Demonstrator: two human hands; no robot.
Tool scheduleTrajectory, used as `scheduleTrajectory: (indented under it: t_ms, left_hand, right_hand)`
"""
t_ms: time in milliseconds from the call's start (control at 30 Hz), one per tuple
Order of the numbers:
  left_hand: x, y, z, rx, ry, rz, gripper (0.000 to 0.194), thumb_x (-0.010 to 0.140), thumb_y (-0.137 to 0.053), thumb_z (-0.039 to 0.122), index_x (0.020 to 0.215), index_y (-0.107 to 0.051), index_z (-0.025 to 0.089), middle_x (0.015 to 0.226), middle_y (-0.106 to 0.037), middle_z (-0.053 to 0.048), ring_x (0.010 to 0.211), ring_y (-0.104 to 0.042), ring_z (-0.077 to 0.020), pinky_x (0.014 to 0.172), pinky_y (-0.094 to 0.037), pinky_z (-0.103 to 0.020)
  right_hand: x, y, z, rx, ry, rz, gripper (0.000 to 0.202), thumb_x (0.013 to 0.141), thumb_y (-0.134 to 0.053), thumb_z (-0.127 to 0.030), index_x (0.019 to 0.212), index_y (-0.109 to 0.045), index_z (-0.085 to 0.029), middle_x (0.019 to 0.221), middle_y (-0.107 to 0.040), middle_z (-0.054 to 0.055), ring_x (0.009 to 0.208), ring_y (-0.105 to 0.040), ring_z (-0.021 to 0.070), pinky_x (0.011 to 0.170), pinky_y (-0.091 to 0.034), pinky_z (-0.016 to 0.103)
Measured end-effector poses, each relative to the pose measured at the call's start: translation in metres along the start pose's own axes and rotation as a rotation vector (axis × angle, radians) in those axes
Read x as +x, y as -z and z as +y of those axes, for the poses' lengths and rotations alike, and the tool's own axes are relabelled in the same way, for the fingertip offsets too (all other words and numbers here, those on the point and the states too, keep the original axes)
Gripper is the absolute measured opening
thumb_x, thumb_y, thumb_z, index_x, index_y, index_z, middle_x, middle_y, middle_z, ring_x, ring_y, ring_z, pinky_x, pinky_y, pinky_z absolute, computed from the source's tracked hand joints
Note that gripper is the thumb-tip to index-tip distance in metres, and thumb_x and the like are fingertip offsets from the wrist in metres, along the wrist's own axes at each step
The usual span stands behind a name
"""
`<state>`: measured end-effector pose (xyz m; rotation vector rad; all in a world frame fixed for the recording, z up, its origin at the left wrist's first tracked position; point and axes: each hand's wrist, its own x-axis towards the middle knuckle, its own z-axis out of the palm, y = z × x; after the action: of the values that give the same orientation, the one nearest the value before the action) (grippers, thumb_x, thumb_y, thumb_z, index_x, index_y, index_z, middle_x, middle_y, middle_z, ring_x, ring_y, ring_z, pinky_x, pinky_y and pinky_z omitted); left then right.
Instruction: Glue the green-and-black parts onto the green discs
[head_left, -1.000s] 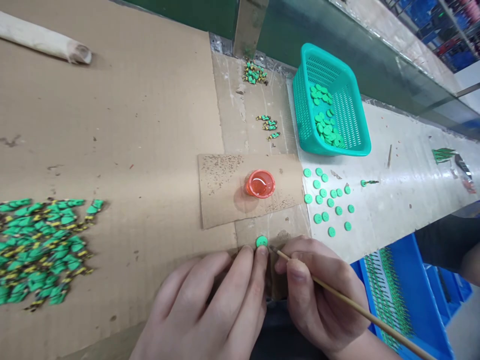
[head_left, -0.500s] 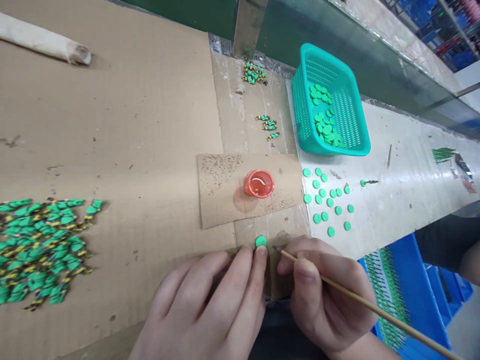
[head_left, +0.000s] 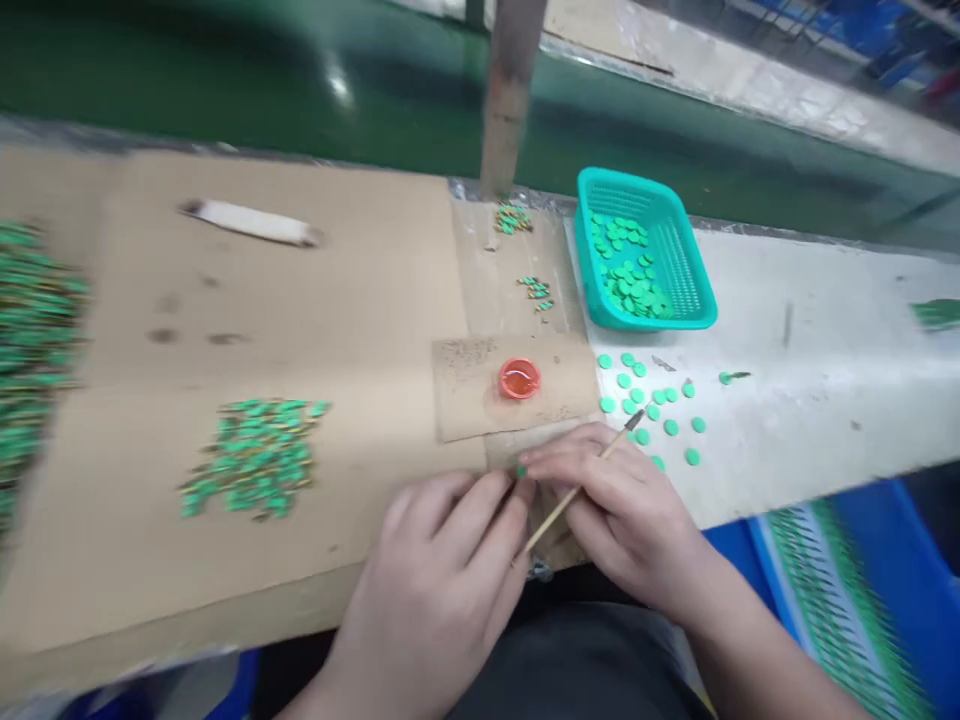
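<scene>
At the table's front edge my left hand (head_left: 442, 560) has its fingers closed together, the fingertips at a small green button (head_left: 522, 470). My right hand (head_left: 626, 500) reaches the same button with its fingertips, which hide much of it. A thin paintbrush (head_left: 559, 520) lies across my right hand, held among the fingers, its dark tip pointing up and away. Just beyond the hands, a small red cup (head_left: 519, 379) of amber liquid stands on a cardboard piece (head_left: 465, 415). Green buttons (head_left: 671, 427) are spread on the white surface to the right.
A teal basket (head_left: 705, 310) holds more green buttons. Green-and-yellow small pieces lie in a pile (head_left: 259, 455) on the left cardboard, with a larger heap (head_left: 30, 350) farther left. A whitish stick (head_left: 251, 221) lies behind. A blue bin (head_left: 885, 560) stands at lower right.
My right hand has turned the brush so its tip points away, and its fingertips have come to the button. The camera view has shifted, showing more of the left side.
</scene>
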<state>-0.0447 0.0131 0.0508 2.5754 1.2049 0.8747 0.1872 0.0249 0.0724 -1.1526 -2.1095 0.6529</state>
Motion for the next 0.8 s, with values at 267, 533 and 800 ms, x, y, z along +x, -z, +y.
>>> scheduleTrajectory:
  t_ms: [267, 533, 800]
  left_hand:
    - [-0.006, 0.028, 0.020, 0.053, 0.092, -0.277, 0.039, 0.106, -0.068, 0.017, 0.145, -0.068, 0.019, 0.131, -0.076, -0.007, 0.118, -0.068, -0.0248, 0.100, -0.060, -0.044]
    - [-0.023, 0.097, -0.031, -0.064, 0.538, -0.069, 0.027, 0.107, -0.057, 0.020, 0.119, -0.080, 0.025, 0.108, -0.082, -0.002, 0.091, -0.074, -0.0149, 0.086, -0.062, -0.031]
    - [0.027, 0.119, -0.099, 0.101, 0.701, -0.184, 0.016, 0.098, -0.071, 0.029, 0.099, -0.085, 0.022, 0.100, -0.081, -0.005, 0.091, -0.072, -0.0207, 0.087, -0.056, -0.035]
  right_hand:
    - [-0.001, -0.017, 0.015, -0.038, 0.083, 0.019, 0.030, 0.103, -0.060, -0.007, 0.118, -0.075, -0.028, 0.106, -0.084, 0.005, 0.097, -0.080, 0.0254, 0.081, -0.067, 0.039]
    - [-0.015, -0.031, 0.018, -0.084, 0.038, 0.157, 0.015, 0.105, -0.065, -0.016, 0.110, -0.072, -0.028, 0.099, -0.080, 0.005, 0.091, -0.079, 0.0267, 0.072, -0.064, 0.038]
    - [-0.029, -0.020, 0.000, 0.023, -0.010, 0.324, 0.017, 0.108, -0.077, -0.029, 0.097, -0.064, -0.027, 0.103, -0.085, 0.004, 0.094, -0.083, 0.0257, 0.078, -0.066, 0.038]
